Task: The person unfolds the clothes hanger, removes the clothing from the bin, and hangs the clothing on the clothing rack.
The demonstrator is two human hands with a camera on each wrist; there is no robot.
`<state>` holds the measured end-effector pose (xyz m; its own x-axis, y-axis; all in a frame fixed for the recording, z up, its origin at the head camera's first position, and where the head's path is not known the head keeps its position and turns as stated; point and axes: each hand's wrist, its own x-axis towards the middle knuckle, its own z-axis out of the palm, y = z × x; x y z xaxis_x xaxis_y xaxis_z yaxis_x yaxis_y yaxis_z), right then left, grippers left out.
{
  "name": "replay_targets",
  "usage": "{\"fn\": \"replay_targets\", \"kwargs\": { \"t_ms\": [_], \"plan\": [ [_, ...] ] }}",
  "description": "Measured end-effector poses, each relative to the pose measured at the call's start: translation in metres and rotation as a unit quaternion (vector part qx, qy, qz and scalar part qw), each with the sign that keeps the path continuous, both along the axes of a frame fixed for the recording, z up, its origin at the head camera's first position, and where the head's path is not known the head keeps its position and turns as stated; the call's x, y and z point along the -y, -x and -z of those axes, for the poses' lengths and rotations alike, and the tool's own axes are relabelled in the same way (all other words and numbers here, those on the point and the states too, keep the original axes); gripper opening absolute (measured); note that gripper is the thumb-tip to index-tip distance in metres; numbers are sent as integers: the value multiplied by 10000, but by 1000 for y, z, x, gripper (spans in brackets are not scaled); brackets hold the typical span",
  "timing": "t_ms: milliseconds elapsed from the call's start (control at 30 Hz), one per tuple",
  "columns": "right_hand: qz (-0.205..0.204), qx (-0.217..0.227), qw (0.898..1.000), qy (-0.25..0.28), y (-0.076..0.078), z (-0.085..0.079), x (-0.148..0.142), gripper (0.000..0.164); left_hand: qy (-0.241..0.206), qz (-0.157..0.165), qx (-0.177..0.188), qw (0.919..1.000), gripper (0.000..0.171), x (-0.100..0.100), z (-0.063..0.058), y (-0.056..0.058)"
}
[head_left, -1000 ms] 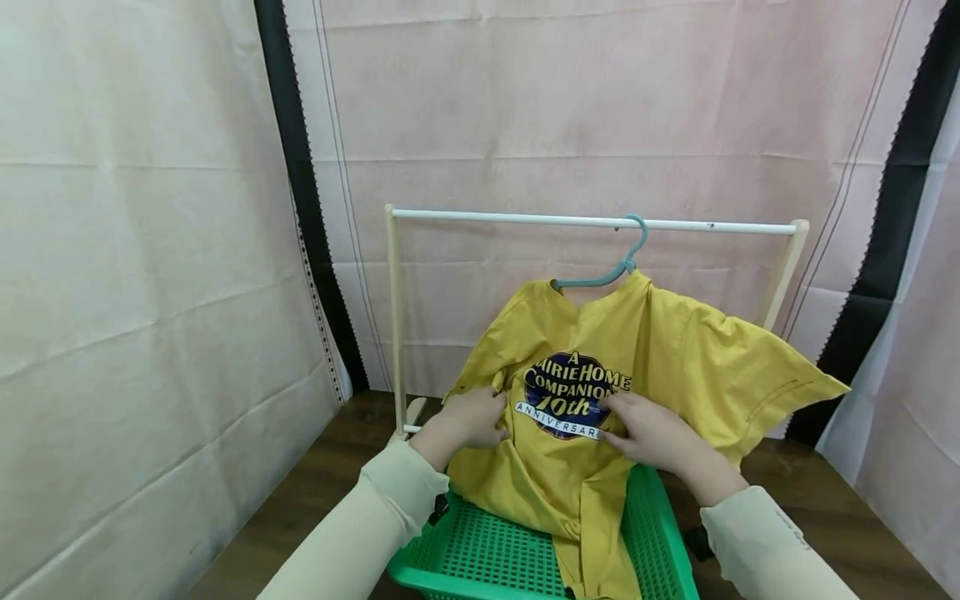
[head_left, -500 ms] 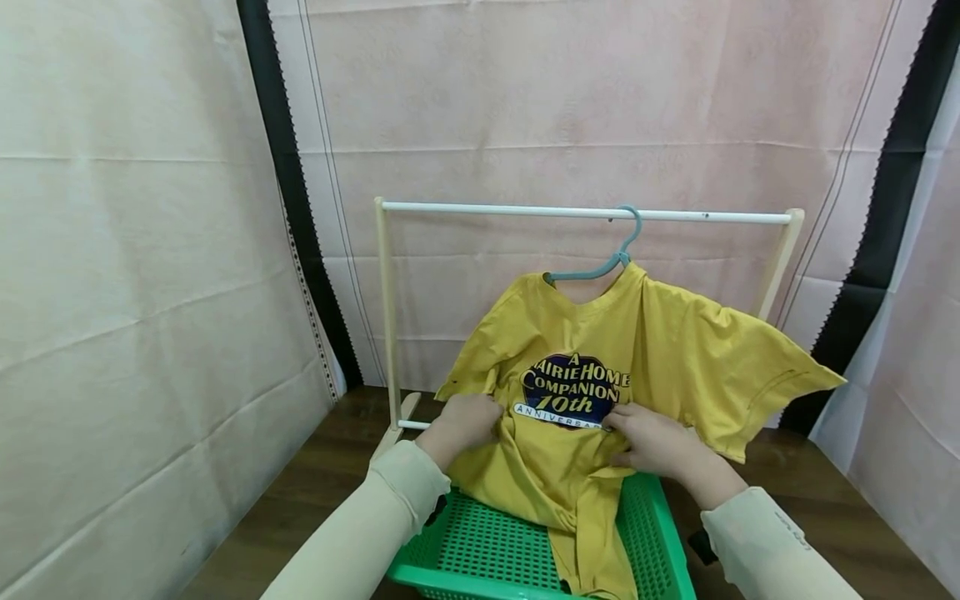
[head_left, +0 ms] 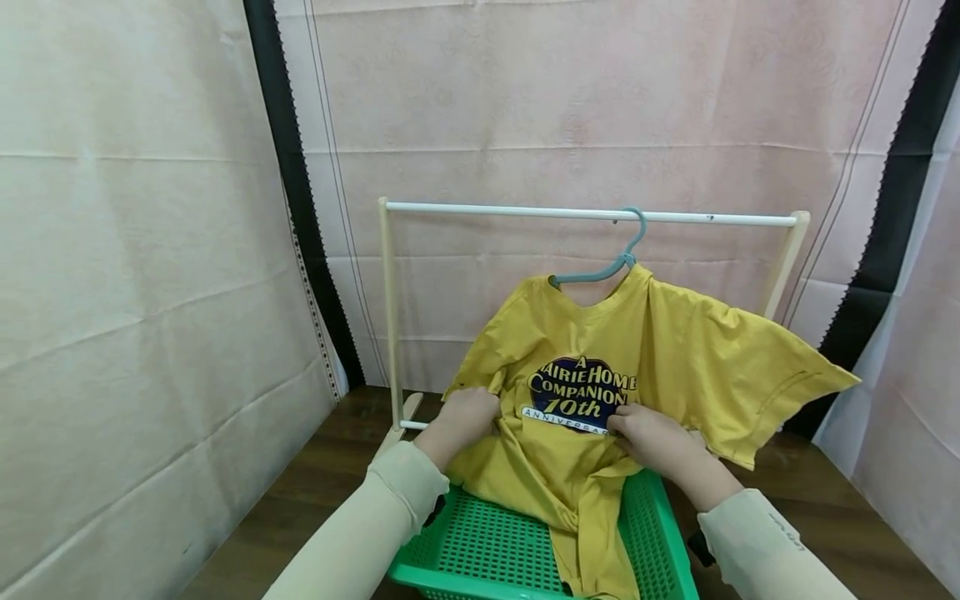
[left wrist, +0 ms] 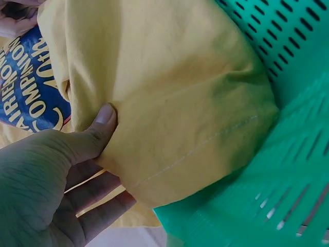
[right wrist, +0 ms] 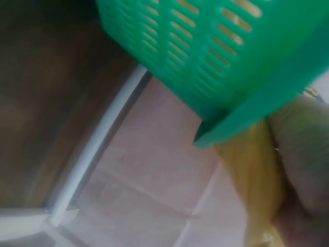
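A yellow T-shirt (head_left: 592,333) with a dark blue printed logo hangs on a light blue hanger (head_left: 600,273), its lower part bunched down into a green basket (head_left: 498,550). My left hand (head_left: 467,421) pinches the shirt's left side; in the left wrist view its thumb lies over the cloth near the hem, with the fingers behind. My right hand (head_left: 660,442) grips the cloth by the right of the logo. The right wrist view is blurred and shows only part of that hand (right wrist: 306,154) against the yellow fabric. The shirt's right sleeve spreads outward.
A rack with a white bar (head_left: 480,209) and cream posts (head_left: 392,317) stands behind the basket, the hanger hooked over its bar. All this is on a dark wooden table (head_left: 300,500). Pale cloth walls (head_left: 150,250) with black strips enclose it.
My right hand has closed from spread fingers to a grip on the shirt and sits slightly lower. My left fingers have curled tighter on the cloth. The shirt and hanger stay almost where they were.
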<state>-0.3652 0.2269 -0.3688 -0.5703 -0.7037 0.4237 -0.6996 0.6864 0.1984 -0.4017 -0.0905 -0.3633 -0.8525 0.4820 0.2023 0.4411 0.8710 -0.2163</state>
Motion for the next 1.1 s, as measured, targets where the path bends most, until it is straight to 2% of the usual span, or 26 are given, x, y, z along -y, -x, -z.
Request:
{"fn": "replay_targets", "kwargs": {
  "t_ms": [200, 300, 467, 567, 633, 733, 833, 933, 1033, 1100],
  "plan": [
    [177, -176, 9995, 167, 4, 2, -8, 16, -173, 53, -117, 9998, 14, 3, -6, 2],
    [396, -534, 9969, 416, 6, -1, -13, 13, -448, -25, -348, 9984, 16, 6, -12, 3],
    [684, -1431, 9812, 1101, 11, -12, -18, 10, -833, -303, -968, 9914, 18, 6, -22, 4],
    [738, -1731, 9726, 1363, 14, -17, -20, 11, -911, -443, -1055, 9892, 17, 2, -26, 4],
    [801, -1776, 9709, 1395, 16, -17, -20, 11, -907, -527, -1035, 9891, 17, -1, -26, 5],
    [973, -1545, 9742, 1323, 17, -13, -17, 10, -858, -648, -903, 9901, 18, -6, -23, 5],
    [1172, -1122, 9803, 1123, 15, -6, -12, 6, -736, -648, -552, 9937, 22, -9, -16, 4],
    [1199, -625, 9862, 960, 12, -1, -8, 6, -691, -551, -99, 9960, 21, -10, -9, 1],
    [1109, -122, 9901, 855, 9, 3, -4, 3, -733, -451, 165, 9962, 15, -10, -7, -1],
    [1082, 179, 9911, 749, 7, 4, -2, 18, -813, -388, 251, 9956, 18, -10, -6, -2]
  ]
}}
